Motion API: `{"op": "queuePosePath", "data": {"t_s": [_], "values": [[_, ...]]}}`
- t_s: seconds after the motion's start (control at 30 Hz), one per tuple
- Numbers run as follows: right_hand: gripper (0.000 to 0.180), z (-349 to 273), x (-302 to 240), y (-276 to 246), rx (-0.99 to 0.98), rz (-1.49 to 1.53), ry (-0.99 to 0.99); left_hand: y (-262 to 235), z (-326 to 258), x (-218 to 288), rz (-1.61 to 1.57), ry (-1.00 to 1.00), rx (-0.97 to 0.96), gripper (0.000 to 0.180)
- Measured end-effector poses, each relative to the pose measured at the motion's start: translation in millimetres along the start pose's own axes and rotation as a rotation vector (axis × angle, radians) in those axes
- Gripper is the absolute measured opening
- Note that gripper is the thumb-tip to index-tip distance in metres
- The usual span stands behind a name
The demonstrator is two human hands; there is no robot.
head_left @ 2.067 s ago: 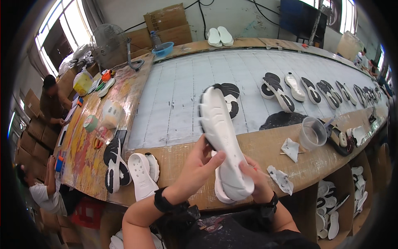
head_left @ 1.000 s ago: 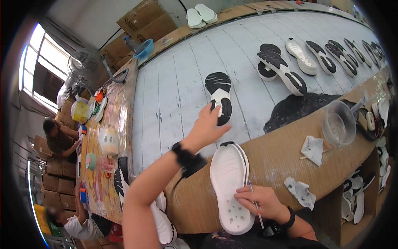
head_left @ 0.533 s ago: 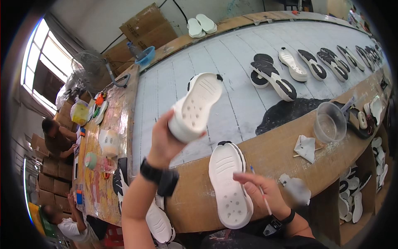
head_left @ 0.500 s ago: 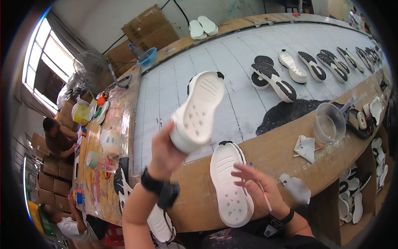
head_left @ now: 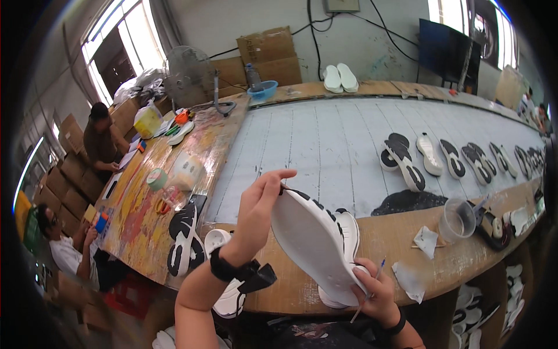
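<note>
A white shoe sole [head_left: 305,241] with black trim along its edge is held up at a slant, its smooth white face toward me. At its upper end my left hand [head_left: 258,212] grips it, one finger stretched out over the tip. My right hand [head_left: 378,291] is closed on the lower end. That same hand also holds a thin, pen-like stick [head_left: 382,266] with a blue end. Behind the raised sole, a second white sole [head_left: 349,232] lies on the cardboard-covered table edge [head_left: 267,285], partly hidden.
Black-and-white soles [head_left: 401,163] line the pale table surface [head_left: 290,145]. To the right are a clear plastic tub [head_left: 457,220] and white scraps [head_left: 426,241]. More soles [head_left: 186,238] lie left beside a paint-stained table [head_left: 139,232], where two people sit. A fan [head_left: 189,75] stands behind.
My left hand has turned the sole over, so its smooth face now shows. My right hand has closed on its lower end. The view has swung left and up.
</note>
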State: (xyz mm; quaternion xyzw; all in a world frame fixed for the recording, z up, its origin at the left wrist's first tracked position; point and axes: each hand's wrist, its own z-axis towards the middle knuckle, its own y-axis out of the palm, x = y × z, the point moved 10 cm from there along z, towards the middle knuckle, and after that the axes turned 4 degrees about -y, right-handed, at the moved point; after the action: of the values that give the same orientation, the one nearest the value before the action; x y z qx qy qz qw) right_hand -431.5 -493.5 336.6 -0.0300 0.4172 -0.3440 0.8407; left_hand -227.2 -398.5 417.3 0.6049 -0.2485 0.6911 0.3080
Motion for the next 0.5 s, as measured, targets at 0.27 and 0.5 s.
{"op": "queuePosePath", "data": {"t_s": [0.27, 0.5], "values": [[0.052, -6, 45, 22, 0.175, 1.157, 0.732, 52, -23, -14, -0.228, -0.112, -0.123, 0.054], [0.065, 22, 16, -4, -0.038, 0.281, 0.179, 79, -55, -90, -0.39, -0.262, -0.024, 0.045]]}}
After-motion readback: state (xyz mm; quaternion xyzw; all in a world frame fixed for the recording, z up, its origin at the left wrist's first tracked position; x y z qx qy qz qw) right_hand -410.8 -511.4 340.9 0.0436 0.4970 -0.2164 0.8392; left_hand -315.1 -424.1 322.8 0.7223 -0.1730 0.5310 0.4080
